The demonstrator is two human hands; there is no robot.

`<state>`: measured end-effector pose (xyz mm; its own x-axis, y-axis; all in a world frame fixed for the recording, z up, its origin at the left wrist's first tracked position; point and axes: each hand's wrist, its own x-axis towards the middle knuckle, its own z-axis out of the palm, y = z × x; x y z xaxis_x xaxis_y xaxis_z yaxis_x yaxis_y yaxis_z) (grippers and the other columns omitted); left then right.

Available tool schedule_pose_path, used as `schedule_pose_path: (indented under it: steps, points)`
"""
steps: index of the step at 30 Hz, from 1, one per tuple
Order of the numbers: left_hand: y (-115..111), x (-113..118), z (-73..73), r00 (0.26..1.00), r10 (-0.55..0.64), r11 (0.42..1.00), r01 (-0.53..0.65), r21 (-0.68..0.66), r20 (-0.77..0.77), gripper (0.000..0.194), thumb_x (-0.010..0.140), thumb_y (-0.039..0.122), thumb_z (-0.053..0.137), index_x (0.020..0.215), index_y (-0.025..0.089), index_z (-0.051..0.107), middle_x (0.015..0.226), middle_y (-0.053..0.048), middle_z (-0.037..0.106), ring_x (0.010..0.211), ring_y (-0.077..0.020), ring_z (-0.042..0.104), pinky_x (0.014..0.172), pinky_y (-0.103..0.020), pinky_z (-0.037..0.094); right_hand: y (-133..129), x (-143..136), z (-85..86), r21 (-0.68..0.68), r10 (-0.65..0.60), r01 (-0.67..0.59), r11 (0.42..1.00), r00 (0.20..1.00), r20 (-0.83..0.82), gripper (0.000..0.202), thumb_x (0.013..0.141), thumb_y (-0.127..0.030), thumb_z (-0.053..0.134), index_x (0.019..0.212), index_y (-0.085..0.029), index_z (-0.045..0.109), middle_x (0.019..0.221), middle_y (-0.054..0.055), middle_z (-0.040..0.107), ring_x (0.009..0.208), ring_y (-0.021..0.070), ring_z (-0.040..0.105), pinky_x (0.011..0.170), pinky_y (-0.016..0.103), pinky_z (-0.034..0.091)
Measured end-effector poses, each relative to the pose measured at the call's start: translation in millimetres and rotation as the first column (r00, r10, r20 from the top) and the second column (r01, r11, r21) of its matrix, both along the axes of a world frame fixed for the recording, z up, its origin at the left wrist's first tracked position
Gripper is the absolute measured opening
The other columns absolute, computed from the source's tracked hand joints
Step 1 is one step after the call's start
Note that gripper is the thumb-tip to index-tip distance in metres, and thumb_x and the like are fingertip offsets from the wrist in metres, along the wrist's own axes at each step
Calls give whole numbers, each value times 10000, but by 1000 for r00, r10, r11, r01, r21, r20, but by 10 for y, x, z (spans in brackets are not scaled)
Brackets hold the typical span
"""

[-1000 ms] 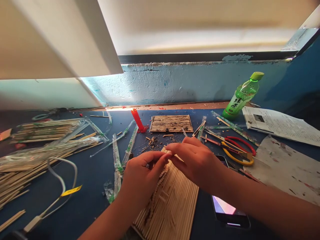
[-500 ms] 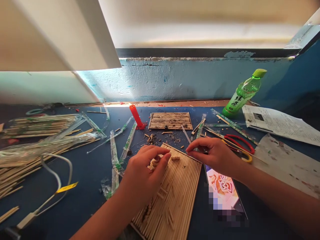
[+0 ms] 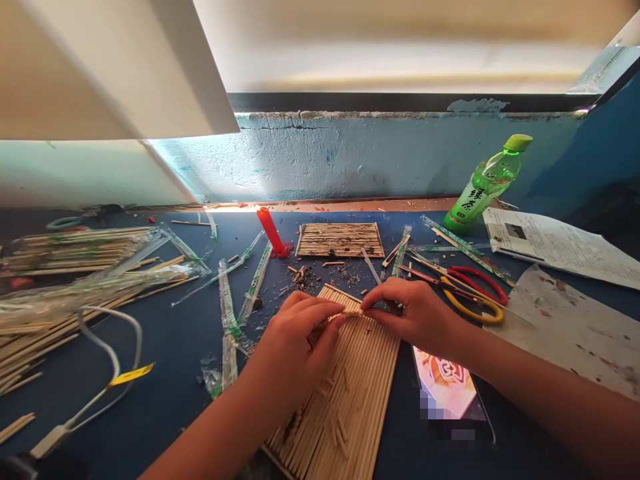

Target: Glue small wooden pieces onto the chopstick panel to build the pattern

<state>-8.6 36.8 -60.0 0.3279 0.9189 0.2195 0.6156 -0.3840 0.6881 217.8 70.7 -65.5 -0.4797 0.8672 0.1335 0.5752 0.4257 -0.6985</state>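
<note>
A panel of wooden sticks laid side by side slants across the table below my hands. Near its far end stands a small row of short stick pieces. My left hand closes thumb and forefinger at the left end of that row. At the other end, my right hand pinches with its fingertips. Several loose cut stick pieces lie on the panel nearer to me. My left fingers hide part of the panel's left side.
A red candle stands beside a smaller stick panel. Scissors, a phone and a green tea bottle are on the right. Bundled sticks and a white cable lie left. Plastic wrappers and dark scraps surround the panel.
My right hand has moved left and slightly down to the row of short stick pieces. My left hand has shifted a little right, so both hands now meet at the row.
</note>
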Motion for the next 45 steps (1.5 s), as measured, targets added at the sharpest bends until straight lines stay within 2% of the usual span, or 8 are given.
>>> schedule_pose_path:
  steps: [8, 15, 29, 39, 45]
  points:
    - [-7, -1, -15, 1000, 2, 1000, -2, -8, 4, 202, 935, 226, 551, 1041, 243, 723, 996, -25, 739, 982, -220, 588, 877, -376, 488, 16, -9, -4, 16, 17, -17, 1000, 1000, -4, 120, 848, -196, 658, 924, -238, 741, 862, 4, 735, 756, 145, 618, 704, 291, 465]
    - [-9, 4, 0, 1000, -4, 1000, 4, -9, -8, 195, 935, 241, 555, 1027, 233, 727, 985, -25, 741, 967, -220, 581, 859, -369, 492, 28, -8, -31, 47, 50, -48, 998, 998, -32, 133, 850, -186, 644, 922, -243, 741, 879, 12, 746, 825, 155, 650, 760, 300, 481]
    - [-19, -9, -9, 999, -28, 1000, 27, -15, -28, 215, 945, 237, 538, 1046, 232, 728, 1026, -20, 743, 982, -222, 566, 893, -380, 472, 20, -25, -81, 121, 57, -50, 991, 997, -54, 83, 862, -257, 681, 926, -233, 728, 847, 5, 731, 771, 136, 627, 728, 278, 480]
    - [-9, -5, -29, 999, -39, 999, 39, -4, -25, 210, 944, 230, 541, 1032, 226, 732, 1015, -20, 746, 972, -226, 567, 880, -386, 480, 29, -1, -131, 157, 74, -68, 985, 997, -37, 65, 848, -232, 700, 906, -218, 725, 814, -10, 716, 754, 117, 616, 703, 248, 468]
    - [-4, -15, 5, 1000, 1, 1000, -1, 21, -10, 209, 946, 229, 547, 1058, 208, 723, 1026, -27, 742, 975, -215, 576, 880, -375, 488, 34, 27, -57, 176, 84, -81, 981, 996, -11, 143, 878, -258, 660, 999, -226, 730, 894, 11, 744, 801, 142, 647, 734, 279, 482]
